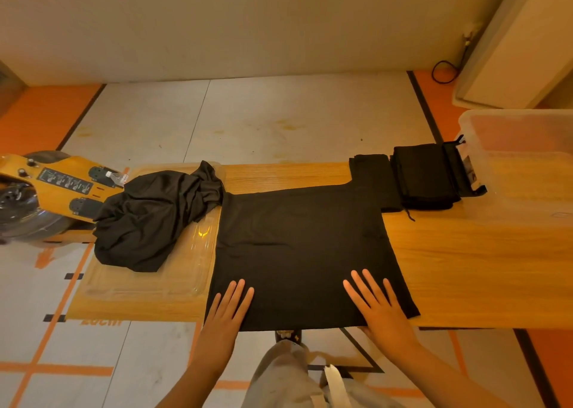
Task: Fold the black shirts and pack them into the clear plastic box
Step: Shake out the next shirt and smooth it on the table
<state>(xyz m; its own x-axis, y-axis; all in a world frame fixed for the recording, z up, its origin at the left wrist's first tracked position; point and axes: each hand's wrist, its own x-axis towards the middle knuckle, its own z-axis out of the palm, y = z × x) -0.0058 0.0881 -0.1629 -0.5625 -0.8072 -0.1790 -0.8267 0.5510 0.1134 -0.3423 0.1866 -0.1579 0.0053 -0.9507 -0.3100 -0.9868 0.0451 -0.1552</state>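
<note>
A black shirt (297,240) lies spread flat on the wooden table (480,268), one sleeve reaching toward the far right. My left hand (228,310) rests flat on its near left part, fingers straight. My right hand (376,303) presses flat on its near right part. A crumpled black shirt (148,218) is heaped on a clear plastic lid (148,283) at the left. A folded black shirt (424,175) sits at the far right, next to the clear plastic box (521,165).
A yellow machine (46,187) stands off the table's left end. The floor beyond carries orange and black tape lines. A white panel (511,44) leans on the wall at the far right. My trouser leg shows below the table edge.
</note>
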